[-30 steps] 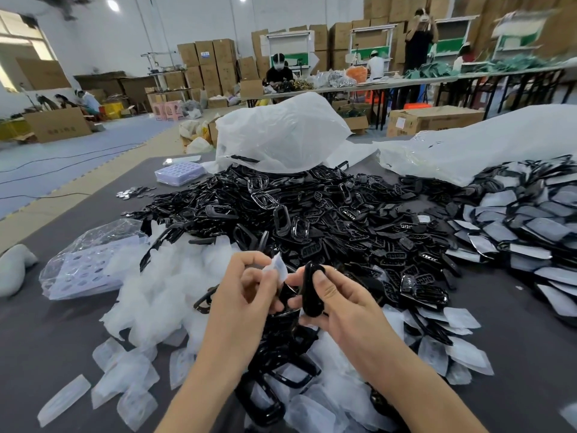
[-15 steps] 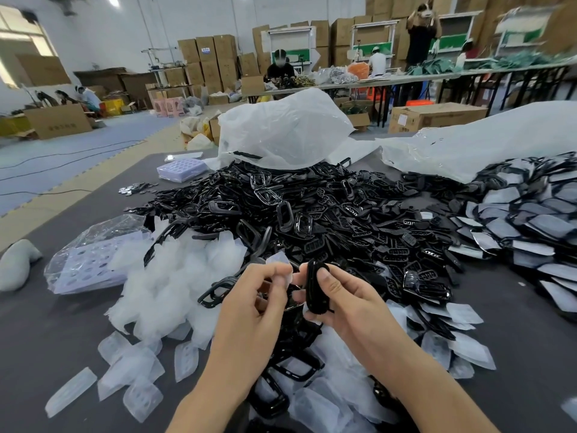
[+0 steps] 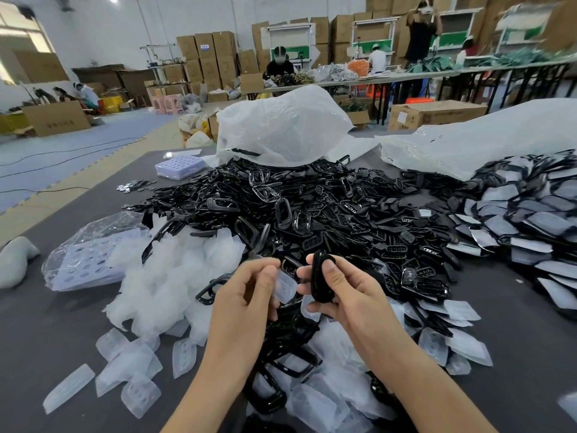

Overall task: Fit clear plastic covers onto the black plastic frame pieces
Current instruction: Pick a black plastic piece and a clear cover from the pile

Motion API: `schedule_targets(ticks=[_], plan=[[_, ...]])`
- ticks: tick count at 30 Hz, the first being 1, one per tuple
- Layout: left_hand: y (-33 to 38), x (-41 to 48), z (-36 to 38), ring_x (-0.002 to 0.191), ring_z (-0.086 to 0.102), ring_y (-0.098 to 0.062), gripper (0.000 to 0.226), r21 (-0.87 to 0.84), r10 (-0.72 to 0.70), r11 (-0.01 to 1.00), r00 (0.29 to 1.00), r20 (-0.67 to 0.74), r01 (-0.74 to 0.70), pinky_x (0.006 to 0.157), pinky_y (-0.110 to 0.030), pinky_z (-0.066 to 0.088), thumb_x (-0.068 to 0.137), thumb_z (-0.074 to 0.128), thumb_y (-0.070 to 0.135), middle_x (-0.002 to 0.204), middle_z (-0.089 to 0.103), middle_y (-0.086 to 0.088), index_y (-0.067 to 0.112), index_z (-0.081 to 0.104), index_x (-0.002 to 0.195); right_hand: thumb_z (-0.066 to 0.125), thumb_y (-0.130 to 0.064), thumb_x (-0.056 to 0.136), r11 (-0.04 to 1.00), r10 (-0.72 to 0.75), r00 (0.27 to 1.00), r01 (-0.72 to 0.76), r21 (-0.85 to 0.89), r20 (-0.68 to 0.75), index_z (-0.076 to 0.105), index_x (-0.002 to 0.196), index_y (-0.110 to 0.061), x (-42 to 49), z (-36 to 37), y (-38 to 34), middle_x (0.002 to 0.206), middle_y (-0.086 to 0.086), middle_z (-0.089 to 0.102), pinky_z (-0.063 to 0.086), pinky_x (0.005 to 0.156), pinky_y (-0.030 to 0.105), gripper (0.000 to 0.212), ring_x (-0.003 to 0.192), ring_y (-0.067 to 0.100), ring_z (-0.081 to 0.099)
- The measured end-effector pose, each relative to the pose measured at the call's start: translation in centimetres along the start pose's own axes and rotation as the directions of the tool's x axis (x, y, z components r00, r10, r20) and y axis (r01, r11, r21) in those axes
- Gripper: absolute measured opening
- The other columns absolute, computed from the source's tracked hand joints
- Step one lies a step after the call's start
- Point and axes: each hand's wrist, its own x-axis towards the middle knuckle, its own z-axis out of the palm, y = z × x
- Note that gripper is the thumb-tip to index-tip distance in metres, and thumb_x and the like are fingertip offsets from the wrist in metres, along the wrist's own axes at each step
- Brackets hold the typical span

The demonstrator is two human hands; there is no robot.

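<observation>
Bench (image 3: 46, 339): grey, carrying all we see.
Frame pile (image 3: 343, 214): black, heaped across the far middle.
Cover heap (image 3: 175, 276): clear, left of that pile.
Right hand (image 3: 346, 289): our fingers clamped round one black frame piece (image 3: 318, 276), raised near centre.
Left hand (image 3: 246, 301): pinching a clear cover (image 3: 284, 287) (just left of the frame piece).

Both forearms bare, entering from 6 o'clock. Left forearm (image 3: 218, 364) runs toward 1 o'clock, right forearm (image 3: 415, 364) toward 11 o'clock. Hands near each other, just below centre. Left hand (image 3: 246, 295): back to camera, thumb on top, fingers curled, pinching a cover (image 3: 284, 287) at its 3 o'clock side. Right hand (image 3: 346, 292), at 3 o'clock of the left: thumb pressed on a frame (image 3: 318, 276) held upright and edge-on, index over its top, other fingers curled beneath.
</observation>
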Motion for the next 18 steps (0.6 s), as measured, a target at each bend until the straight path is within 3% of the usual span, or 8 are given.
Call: schedule_targets(ticks=[4, 9, 11, 15, 18], plan=[[0.1, 0.05, 0.0, 0.063, 0.062, -0.014, 0.018, -0.105, -0.018, 0.994, 1.0, 0.017, 0.02, 0.063, -0.019, 0.053, 0.099, 0.058, 0.019, 0.068, 0.064, 0.0, 0.033, 0.069, 0.095, 0.057, -0.037, 0.089, 0.999, -0.02, 1.0, 0.02, -0.047, 0.001, 0.078, 0.102, -0.027, -0.06, 0.19, 0.07, 0.099, 0.005, 0.077, 0.057, 0.07, 0.025, 0.027, 0.085, 0.013, 0.071], [0.1, -0.34, -0.16, 0.074, 0.064, -0.013, 0.035, 0.029, 0.007, 1.0, 0.996, 0.093, -0.01, 0.068, -0.011, 0.049, 0.098, 0.059, 0.015, 0.092, 0.072, 0.013, 0.047, 0.069, 0.108, 0.054, -0.024, 0.1, 0.997, -0.055, 0.998, 0.052, -0.048, -0.044, 0.077, 0.097, -0.021, -0.06, -0.04, 0.07, 0.08, 0.009, 0.072, 0.052, 0.057, 0.021, 0.024, 0.066, 0.014, 0.065], [0.07, -0.39, -0.04, 0.082, 0.067, -0.005, 0.037, 0.066, 0.022, 0.997, 0.995, 0.097, -0.028, 0.074, -0.01, 0.049, 0.097, 0.061, 0.014, 0.098, 0.073, 0.019, 0.048, 0.068, 0.109, 0.052, -0.018, 0.104, 0.996, -0.057, 0.997, 0.053, -0.07, -0.058, 0.077, 0.098, -0.023, -0.09, -0.2, 0.13, 0.077, 0.008, 0.07, 0.051, 0.058, 0.02, 0.027, 0.063, 0.012, 0.061], [0.19, -0.3, 0.11, 0.101, 0.066, 0.004, 0.032, 0.094, 0.062, 0.993, 0.994, 0.093, -0.071, 0.083, -0.008, 0.047, 0.098, 0.062, 0.015, 0.104, 0.071, 0.026, 0.043, 0.067, 0.112, 0.048, -0.013, 0.106, 0.992, -0.048, 0.995, 0.038, -0.122, -0.085, 0.074, 0.108, -0.023, -0.05, -0.38, 0.21, 0.081, 0.004, 0.072, 0.05, 0.061, 0.022, 0.028, 0.065, 0.011, 0.059], [0.2, -0.31, 0.13, 0.1, 0.066, 0.005, 0.031, 0.118, 0.104, 0.987, 0.991, 0.087, -0.114, 0.081, -0.004, 0.045, 0.097, 0.063, 0.013, 0.102, 0.071, 0.027, 0.042, 0.069, 0.107, 0.045, -0.005, 0.106, 0.988, -0.031, 0.991, 0.01, -0.156, -0.129, 0.071, 0.112, -0.026, 0.04, -0.43, 0.15, 0.089, 0.004, 0.072, 0.054, 0.068, 0.022, 0.034, 0.069, 0.007, 0.063]])
